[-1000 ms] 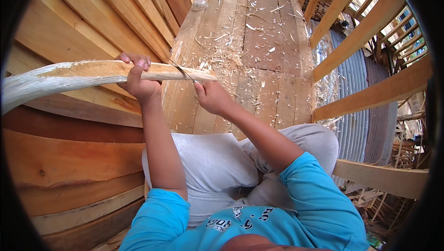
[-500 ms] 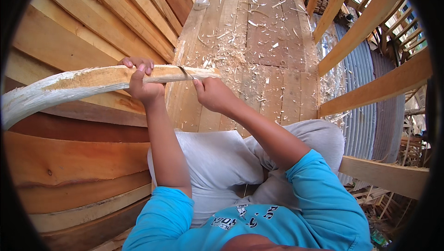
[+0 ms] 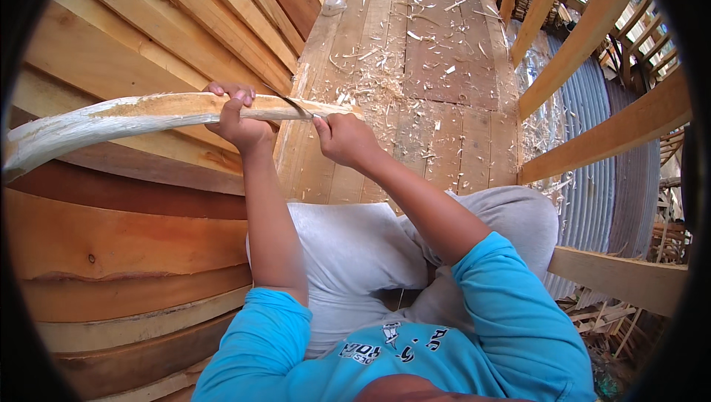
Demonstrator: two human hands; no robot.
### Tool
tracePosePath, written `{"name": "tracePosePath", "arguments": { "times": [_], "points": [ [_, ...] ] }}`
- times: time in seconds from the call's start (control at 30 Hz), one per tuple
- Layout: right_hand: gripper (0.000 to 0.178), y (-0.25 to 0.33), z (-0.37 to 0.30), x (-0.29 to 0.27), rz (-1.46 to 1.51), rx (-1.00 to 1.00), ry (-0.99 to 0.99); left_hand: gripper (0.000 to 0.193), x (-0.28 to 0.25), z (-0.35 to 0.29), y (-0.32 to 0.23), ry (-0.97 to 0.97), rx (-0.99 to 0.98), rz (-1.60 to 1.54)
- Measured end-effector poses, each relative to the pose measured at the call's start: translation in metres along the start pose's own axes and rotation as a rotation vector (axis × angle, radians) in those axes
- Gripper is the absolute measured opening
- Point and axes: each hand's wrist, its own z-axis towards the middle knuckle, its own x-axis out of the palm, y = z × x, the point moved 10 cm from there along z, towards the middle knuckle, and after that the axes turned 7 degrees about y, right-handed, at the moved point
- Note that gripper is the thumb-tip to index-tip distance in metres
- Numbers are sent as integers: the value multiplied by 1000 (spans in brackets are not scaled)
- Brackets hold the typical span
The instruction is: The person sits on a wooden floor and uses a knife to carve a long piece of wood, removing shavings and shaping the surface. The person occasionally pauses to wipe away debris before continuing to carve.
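A long curved branch (image 3: 118, 115) reaches in from the left, pale and rough at its thick end, with tan shaved wood along its upper side. My left hand (image 3: 241, 122) is wrapped round it toward the narrow end, thumb on the near side and fingertips over the far side. In my right hand (image 3: 346, 139), closed just below the narrow end, is a knife whose thin dark blade (image 3: 295, 107) lies slantwise across the wood. Its handle is hidden inside my fist.
Curled shavings (image 3: 378, 80) litter the plank floor (image 3: 463, 135) ahead. Stacked boards (image 3: 126, 235) line the left side. On the right are slanted wooden rails (image 3: 607, 135), with corrugated metal sheets (image 3: 585, 180) beyond. A small clear object (image 3: 333, 7) lies at the far left of the floor.
The knife blade has turned to a flatter slant across the branch, and more of it shows beyond the far edge. Both hands keep their grips. The whole view has shifted slightly.
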Motion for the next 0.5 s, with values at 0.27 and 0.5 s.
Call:
{"name": "tracePosePath", "arguments": {
  "times": [0.27,0.5],
  "points": [
    [50,-1,-8,-6,15,-1,-13,52,20,-7,-38,261,54,179],
    [52,5,-8,5,29,-33,157,33,-6,14,-126,-191,46,101]
  ]
}}
